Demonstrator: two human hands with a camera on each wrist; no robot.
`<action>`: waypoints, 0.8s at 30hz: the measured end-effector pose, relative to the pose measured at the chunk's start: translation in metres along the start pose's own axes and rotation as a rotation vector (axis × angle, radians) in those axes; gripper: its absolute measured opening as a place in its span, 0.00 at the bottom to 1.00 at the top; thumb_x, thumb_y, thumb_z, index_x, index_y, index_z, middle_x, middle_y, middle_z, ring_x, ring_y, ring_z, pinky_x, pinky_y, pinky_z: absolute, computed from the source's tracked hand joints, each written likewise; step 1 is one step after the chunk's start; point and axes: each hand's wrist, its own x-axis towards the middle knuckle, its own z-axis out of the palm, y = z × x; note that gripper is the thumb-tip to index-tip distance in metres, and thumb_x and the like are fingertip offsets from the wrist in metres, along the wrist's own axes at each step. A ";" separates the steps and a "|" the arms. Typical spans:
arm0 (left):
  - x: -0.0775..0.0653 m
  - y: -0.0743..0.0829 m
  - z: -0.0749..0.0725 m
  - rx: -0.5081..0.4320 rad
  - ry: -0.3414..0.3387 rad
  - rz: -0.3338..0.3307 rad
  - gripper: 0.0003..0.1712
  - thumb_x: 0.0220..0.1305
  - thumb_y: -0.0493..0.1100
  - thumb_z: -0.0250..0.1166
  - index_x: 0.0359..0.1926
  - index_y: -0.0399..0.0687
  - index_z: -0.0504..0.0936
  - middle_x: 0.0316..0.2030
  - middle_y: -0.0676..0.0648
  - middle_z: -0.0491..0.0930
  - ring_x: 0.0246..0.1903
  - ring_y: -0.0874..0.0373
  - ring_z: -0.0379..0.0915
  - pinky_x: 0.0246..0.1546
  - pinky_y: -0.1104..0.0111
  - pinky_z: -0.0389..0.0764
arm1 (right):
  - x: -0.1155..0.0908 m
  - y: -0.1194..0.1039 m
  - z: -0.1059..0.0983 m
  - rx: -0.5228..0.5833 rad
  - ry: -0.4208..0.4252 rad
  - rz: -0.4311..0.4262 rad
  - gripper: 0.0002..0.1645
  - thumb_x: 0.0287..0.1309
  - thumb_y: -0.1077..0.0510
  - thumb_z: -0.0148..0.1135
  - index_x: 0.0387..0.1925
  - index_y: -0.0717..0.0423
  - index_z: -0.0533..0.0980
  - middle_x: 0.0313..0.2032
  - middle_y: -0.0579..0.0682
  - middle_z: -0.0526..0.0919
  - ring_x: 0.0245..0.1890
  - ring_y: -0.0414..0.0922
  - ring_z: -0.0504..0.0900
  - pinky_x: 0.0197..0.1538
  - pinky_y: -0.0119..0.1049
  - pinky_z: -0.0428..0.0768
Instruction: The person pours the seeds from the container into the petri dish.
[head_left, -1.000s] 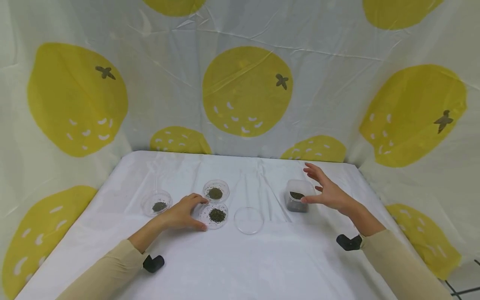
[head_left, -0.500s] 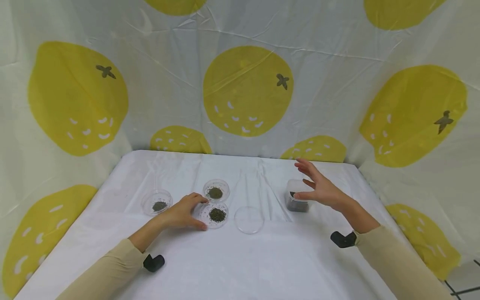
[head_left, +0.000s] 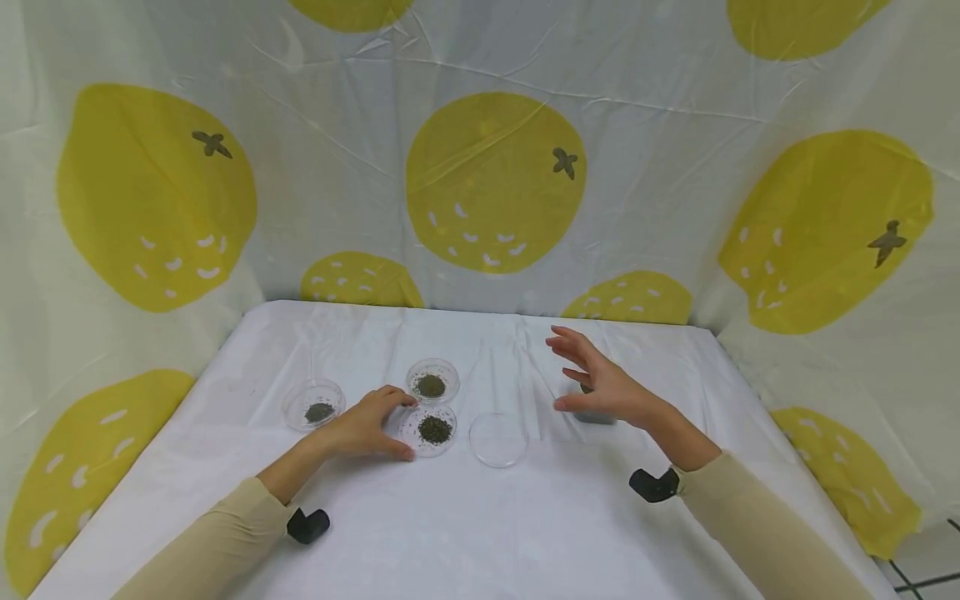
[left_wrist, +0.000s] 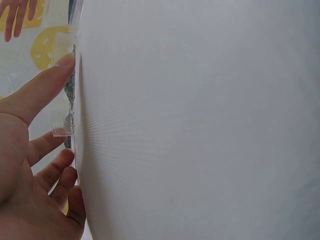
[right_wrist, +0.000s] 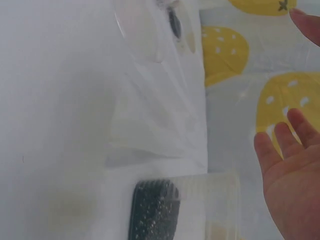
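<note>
My left hand (head_left: pixel 367 425) holds a clear petri dish (head_left: pixel 447 445) by its left side, thumb and index finger at opposite edges. Dark green dried flakes (head_left: pixel 435 430) lie in that dish. In the left wrist view the thumb (left_wrist: pixel 55 72) presses the dish wall (left_wrist: pixel 60 117). My right hand (head_left: pixel 607 392) hovers with fingers spread and nothing in it, overlapping a clear plastic tub (head_left: pixel 596 418) in the head view. The right wrist view shows the tub (right_wrist: pixel 222 200) part filled with dark grains (right_wrist: pixel 155 210). Between the hands lies a clear round lid or dish (head_left: pixel 498 466).
A second petri dish (head_left: pixel 452 374) with greenish flakes sits right behind the held one. Farther left, another dish (head_left: pixel 292 417) holds a small dark heap. White cloth (head_left: pixel 480 533) covers the table, and a lemon-print curtain (head_left: pixel 645 225) hangs behind and at the sides.
My right hand has moved leftward from the tub's right side to in front of it, now hiding most of it. The left hand and the dishes have stayed put.
</note>
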 end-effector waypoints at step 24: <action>0.000 -0.001 0.000 0.011 -0.003 -0.009 0.49 0.35 0.63 0.75 0.59 0.49 0.70 0.56 0.48 0.66 0.58 0.49 0.59 0.58 0.52 0.60 | 0.012 0.024 0.057 0.043 -0.117 -0.011 0.58 0.45 0.63 0.72 0.70 0.39 0.47 0.67 0.44 0.57 0.68 0.44 0.51 0.64 0.48 0.55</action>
